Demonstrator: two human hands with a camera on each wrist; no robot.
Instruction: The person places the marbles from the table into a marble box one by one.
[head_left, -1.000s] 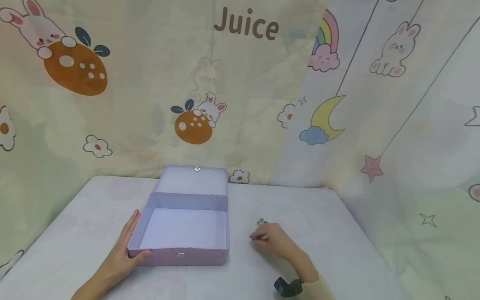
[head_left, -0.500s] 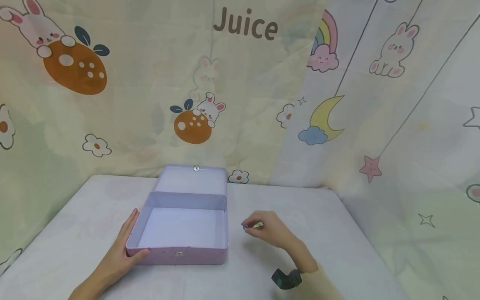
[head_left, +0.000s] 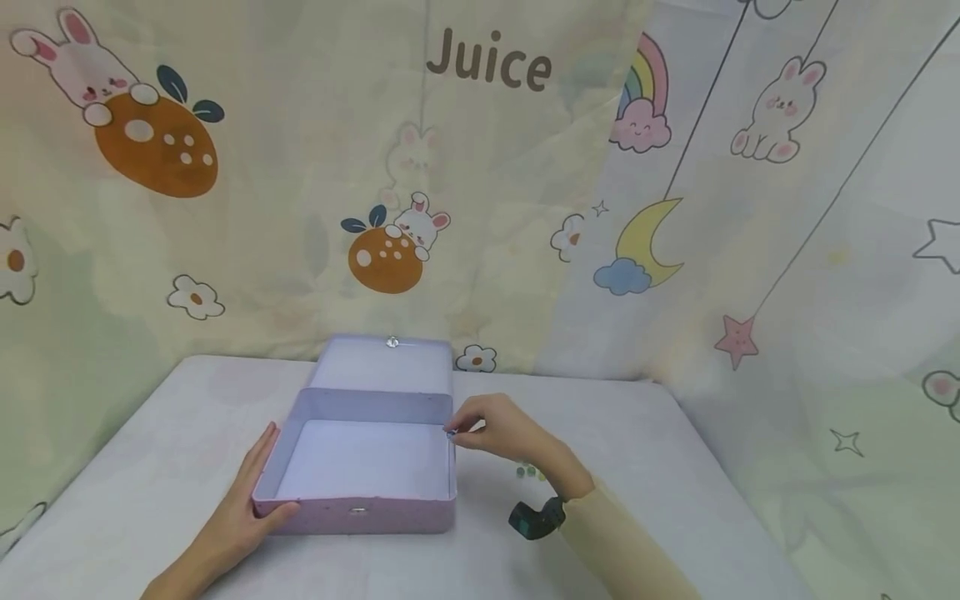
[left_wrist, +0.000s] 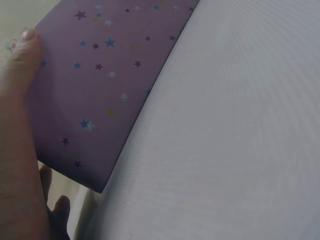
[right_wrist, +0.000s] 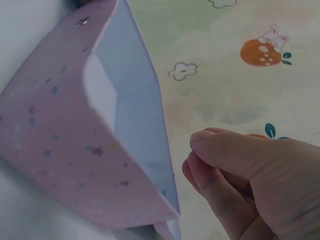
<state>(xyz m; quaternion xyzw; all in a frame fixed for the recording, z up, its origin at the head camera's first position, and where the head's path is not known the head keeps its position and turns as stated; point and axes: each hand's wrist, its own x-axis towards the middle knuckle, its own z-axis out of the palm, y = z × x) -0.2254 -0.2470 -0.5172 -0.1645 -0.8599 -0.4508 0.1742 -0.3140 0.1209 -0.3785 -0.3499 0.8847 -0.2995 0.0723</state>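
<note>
Left hand (head_left: 243,508) lies flat-fingered against the open purple tin box (head_left: 360,467), steadying it; right hand (head_left: 498,429) pinches a small bead (head_left: 451,433) above its rim.

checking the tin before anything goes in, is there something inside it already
No, the open purple tin shows only its bare white floor in the head view.

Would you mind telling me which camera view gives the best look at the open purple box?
The head view: it shows the whole purple box, lid raised, inside bare, left hand against its side. The left wrist view shows only a starred outer wall; the right wrist view shows one corner and part of the inside.
</note>
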